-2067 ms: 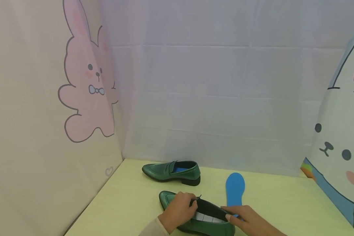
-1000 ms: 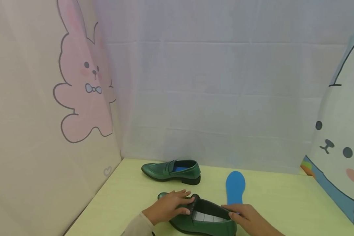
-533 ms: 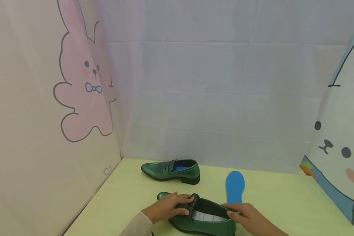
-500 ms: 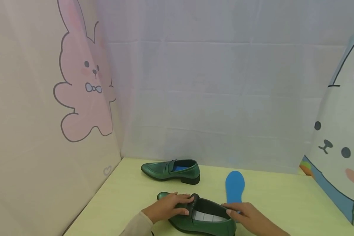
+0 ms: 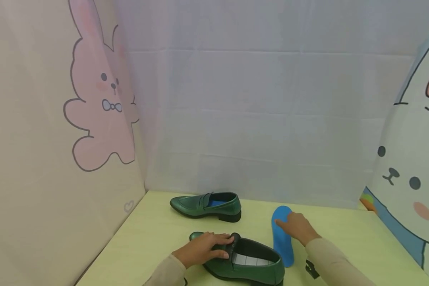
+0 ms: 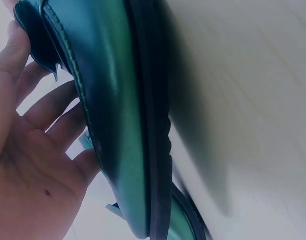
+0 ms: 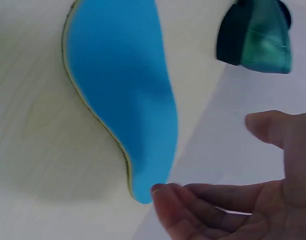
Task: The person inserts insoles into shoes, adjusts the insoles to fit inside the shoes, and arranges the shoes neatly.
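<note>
My left hand (image 5: 201,250) rests on the vamp of the near green loafer (image 5: 255,273), fingers spread across it and thumb by its opening. In the left wrist view the fingers lie along the upper of this loafer (image 6: 110,100). White lining (image 5: 250,260) with grid lines shows inside it. My right hand (image 5: 300,228) is over the toe end of a blue insole (image 5: 282,244) on the table. In the right wrist view its thumb stands well apart from the fingers, and the fingertips are at the narrow-looking end of the insole (image 7: 127,90); contact is unclear.
A second green loafer (image 5: 191,206) stands at the back of the yellow table (image 5: 146,246), with a blue insole (image 5: 216,203) inside it. White curtains (image 5: 250,139) with printed rabbits close off the back and sides. A dark strap piece (image 5: 311,270) hangs by the right sleeve.
My right hand has let go of the near loafer's heel and moved forward and right, over the blue insole. My left hand shifted from the opening's edge onto the vamp, then stayed there.
</note>
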Available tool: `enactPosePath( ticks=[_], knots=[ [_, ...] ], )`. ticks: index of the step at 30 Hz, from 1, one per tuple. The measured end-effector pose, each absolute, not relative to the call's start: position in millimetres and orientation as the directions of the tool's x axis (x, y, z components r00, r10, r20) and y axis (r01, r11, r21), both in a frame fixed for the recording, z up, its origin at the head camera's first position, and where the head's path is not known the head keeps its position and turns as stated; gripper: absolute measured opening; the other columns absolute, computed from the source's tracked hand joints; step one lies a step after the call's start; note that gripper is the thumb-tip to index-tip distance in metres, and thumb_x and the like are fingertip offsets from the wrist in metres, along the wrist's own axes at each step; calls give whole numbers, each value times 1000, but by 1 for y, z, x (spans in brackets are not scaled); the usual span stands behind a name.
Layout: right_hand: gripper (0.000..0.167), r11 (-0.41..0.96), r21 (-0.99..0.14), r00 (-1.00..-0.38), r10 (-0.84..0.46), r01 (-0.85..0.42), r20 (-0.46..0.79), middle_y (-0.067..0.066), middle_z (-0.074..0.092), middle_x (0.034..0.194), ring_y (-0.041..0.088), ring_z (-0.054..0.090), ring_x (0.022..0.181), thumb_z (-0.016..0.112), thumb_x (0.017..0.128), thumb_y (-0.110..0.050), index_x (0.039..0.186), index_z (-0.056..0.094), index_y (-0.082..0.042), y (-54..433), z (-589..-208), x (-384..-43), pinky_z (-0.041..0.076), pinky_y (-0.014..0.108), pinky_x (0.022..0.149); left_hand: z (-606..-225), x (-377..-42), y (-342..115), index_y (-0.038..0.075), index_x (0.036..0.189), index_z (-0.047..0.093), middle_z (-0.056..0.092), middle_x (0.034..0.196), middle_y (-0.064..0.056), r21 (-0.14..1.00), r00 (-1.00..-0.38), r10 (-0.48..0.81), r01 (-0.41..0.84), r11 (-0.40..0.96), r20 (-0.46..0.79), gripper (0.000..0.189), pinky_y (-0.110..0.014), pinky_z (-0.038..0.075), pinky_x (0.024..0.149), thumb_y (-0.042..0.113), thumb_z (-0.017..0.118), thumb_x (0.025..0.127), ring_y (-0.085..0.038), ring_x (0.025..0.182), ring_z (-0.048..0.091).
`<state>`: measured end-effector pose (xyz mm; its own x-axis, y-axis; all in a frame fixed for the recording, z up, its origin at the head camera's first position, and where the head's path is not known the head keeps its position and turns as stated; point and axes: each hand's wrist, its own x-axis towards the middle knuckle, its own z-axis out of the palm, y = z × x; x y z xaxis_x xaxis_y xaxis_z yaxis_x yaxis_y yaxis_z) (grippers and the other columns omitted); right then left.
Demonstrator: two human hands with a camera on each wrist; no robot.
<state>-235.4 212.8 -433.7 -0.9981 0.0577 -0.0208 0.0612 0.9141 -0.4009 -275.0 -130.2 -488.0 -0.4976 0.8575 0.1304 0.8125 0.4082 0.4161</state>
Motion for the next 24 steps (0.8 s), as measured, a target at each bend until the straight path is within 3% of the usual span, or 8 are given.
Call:
enactPosePath(
  ticks=[2, 6, 13, 20, 24],
  knots=[
    [55, 914, -392, -995, 87, 102, -57, 31, 63, 96, 38, 64, 82, 60, 101, -34, 106, 60, 20, 214, -444, -243, 53, 50, 71, -486, -275, -129, 21, 150, 51, 50, 151, -5, 408, -487, 865, 818, 404, 119, 57, -50, 44, 109, 48, 56, 100, -19, 137, 49],
    [63, 939, -320, -991, 103, 125, -86, 40, 60, 114, 53, 60, 103, 59, 100, -37, 118, 58, 24, 216, -461, -257, 53, 59, 86, -482, -276, -127, 20, 150, 51, 50, 151, -5, 391, -481, 871, 825, 409, 103, 57, -50, 44, 109, 47, 56, 100, -18, 137, 49],
    [72, 924, -329, -979, 167, 197, -119, 43, 46, 100, 53, 53, 93, 72, 92, -41, 113, 57, 26, 213, -471, -261, 50, 62, 81, -483, -276, -124, 21, 150, 52, 51, 150, -6, 332, -463, 881, 849, 411, 94, 57, -46, 47, 106, 48, 54, 100, -19, 134, 52],
    [60, 944, -302, -986, 94, 131, -135, 32, 55, 100, 49, 54, 95, 83, 77, -26, 111, 61, 18, 222, -481, -275, 50, 63, 83, -483, -275, -127, 22, 151, 51, 50, 151, -5, 340, -478, 875, 837, 428, 74, 58, -47, 46, 108, 49, 54, 100, -18, 134, 52],
    [68, 939, -316, -983, 91, 137, -157, 31, 53, 103, 49, 52, 98, 88, 73, -32, 115, 61, 14, 223, -482, -280, 48, 66, 82, -480, -275, -129, 21, 150, 52, 52, 150, -5, 332, -477, 875, 841, 427, 84, 57, -47, 47, 107, 48, 56, 100, -18, 134, 52]
  ],
)
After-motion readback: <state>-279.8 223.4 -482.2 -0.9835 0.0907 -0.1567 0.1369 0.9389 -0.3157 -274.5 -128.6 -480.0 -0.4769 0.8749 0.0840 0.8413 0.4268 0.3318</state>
